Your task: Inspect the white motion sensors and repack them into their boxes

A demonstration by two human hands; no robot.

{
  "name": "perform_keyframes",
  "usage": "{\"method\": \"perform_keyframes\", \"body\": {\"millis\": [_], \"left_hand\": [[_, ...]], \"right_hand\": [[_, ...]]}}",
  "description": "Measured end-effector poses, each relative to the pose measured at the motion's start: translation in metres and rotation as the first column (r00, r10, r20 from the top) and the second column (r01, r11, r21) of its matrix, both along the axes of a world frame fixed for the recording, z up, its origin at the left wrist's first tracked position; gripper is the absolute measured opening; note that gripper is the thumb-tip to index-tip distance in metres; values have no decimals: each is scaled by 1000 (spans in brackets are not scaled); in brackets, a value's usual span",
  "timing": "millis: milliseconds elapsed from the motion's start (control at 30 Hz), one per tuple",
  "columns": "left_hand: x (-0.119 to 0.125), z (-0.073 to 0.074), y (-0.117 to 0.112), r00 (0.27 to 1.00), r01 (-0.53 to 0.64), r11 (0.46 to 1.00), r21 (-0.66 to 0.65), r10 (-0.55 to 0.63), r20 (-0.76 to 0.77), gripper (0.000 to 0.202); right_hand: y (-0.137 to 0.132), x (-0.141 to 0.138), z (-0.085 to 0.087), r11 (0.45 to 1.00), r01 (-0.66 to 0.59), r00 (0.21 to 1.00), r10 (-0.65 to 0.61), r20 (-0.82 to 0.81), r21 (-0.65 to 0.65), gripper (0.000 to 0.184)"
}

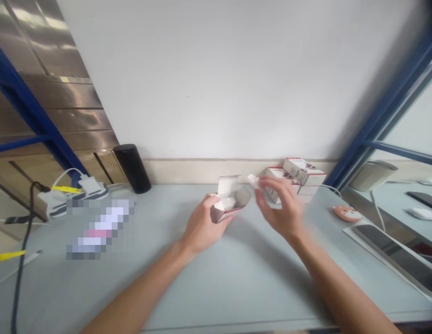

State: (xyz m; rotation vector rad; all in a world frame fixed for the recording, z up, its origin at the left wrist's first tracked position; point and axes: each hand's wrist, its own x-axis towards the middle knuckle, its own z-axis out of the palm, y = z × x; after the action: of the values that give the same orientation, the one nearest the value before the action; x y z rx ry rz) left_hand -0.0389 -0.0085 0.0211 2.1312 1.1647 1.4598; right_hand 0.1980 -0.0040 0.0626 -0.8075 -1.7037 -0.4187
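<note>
My left hand [203, 226] grips a small open carton [232, 198], white with a red edge, its lid flap standing up and something white inside it. My right hand [282, 207] hovers just right of the carton, blurred by motion, its fingers pinched on a small white item [253, 180] held above the carton's open end. Both hands are over the pale table [216, 287], near its back edge.
A stack of similar white-and-red cartons [299, 178] lies behind my right hand. A black cylinder [132, 167] stands at the back left beside a power strip with plugs [74, 194]. An orange object [346, 213] and a flat tray [393, 253] lie at the right.
</note>
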Motion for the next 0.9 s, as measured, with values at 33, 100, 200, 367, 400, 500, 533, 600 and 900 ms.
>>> {"method": "perform_keyframes", "body": {"millis": [33, 100, 200, 367, 400, 500, 533, 600, 900], "left_hand": [[-1, 3, 1, 999, 19, 1000, 2, -19, -26, 36], [-2, 7, 1, 996, 67, 998, -7, -67, -57, 27], [-5, 9, 1, 986, 145, 989, -16, -146, -81, 22], [-8, 6, 1, 966, 240, 970, 19, -237, -104, 35], [-8, 6, 1, 966, 242, 970, 20, -239, -99, 35], [-8, 5, 1, 966, 245, 969, 25, -242, -88, 31], [-7, 5, 1, 966, 249, 968, 32, -245, -85, 31], [-7, 3, 2, 966, 252, 966, 51, -248, -77, 32], [-7, -2, 2, 970, 237, 954, 185, -221, -100, 44]], "right_hand": [[-8, -12, -1, 996, -86, 995, 87, 54, -29, 38], [-19, -29, -4, 974, -200, 968, 213, 130, -108, 40], [-24, -36, -6, 935, -258, 956, 283, 72, -243, 31], [-23, -32, 0, 871, -317, 946, 316, -66, -374, 11], [-24, -32, 0, 868, -312, 948, 313, -62, -387, 10], [-24, -36, -1, 882, -276, 958, 285, -34, -382, 8], [-24, -37, -3, 896, -256, 963, 268, -17, -363, 9], [-25, -38, -5, 928, -207, 973, 228, 31, -311, 10], [-26, -39, -1, 945, -191, 976, 211, 47, -265, 13]]}}
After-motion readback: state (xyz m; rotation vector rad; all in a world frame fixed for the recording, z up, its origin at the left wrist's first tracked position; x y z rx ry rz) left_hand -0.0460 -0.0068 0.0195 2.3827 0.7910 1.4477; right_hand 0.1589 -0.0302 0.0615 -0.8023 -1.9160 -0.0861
